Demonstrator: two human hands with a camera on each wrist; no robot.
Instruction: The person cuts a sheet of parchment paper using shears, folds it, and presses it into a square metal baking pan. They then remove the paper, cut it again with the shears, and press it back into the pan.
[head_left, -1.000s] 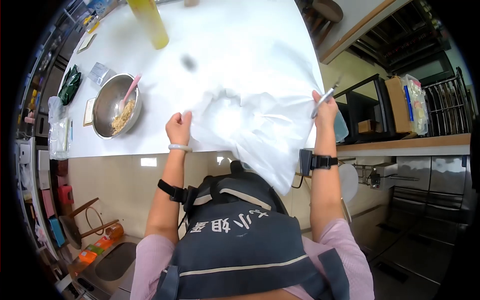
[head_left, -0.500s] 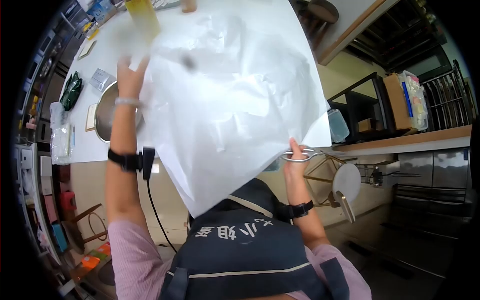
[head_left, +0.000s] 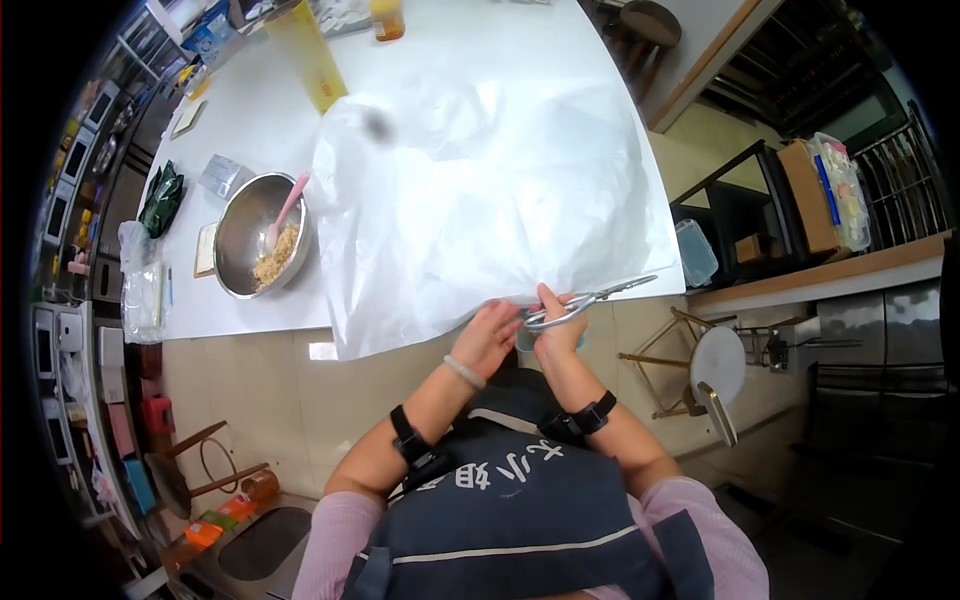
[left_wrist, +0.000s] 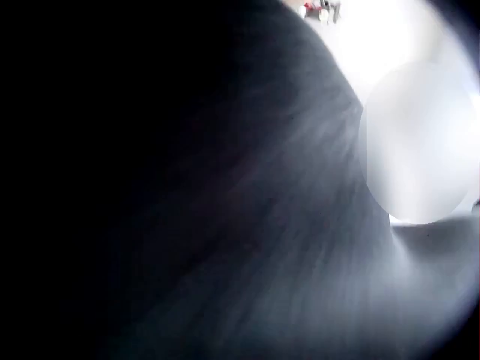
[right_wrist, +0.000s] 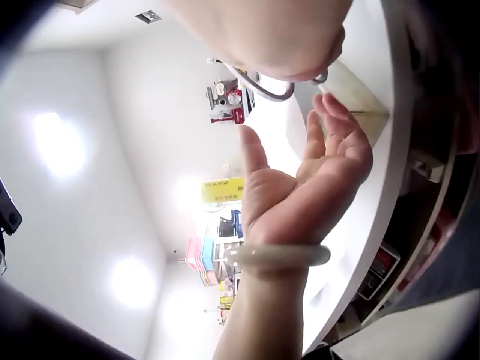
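A thin, wrinkled white sheet [head_left: 470, 190] lies spread over the white table, its front edge hanging over the near side. At that edge my right hand [head_left: 560, 325] grips metal scissors [head_left: 628, 286] by the handles, blades pointing right. Just left of it is my left hand [head_left: 488, 338], fingers loosely bent and apparently empty. In the right wrist view the left hand [right_wrist: 307, 180] has its thumb spread, near the scissors' handle loop [right_wrist: 264, 92] and the right hand [right_wrist: 277, 37]. Dark cloth [left_wrist: 262, 202] fills most of the left wrist view.
Left of the sheet are a metal bowl [head_left: 232, 228] with crumbly food and a pink spatula [head_left: 290, 208], a clear box [head_left: 224, 175] and a dark green bag [head_left: 162, 200]. A yellow roll [head_left: 312, 62] and an amber jar [head_left: 387, 20] stand behind. A stool [head_left: 718, 360] is at right.
My left hand has released the sheet's far left part and come back to the front edge beside my right hand. The sheet has settled flatter; the right hand moved slightly left, still gripping the scissors.
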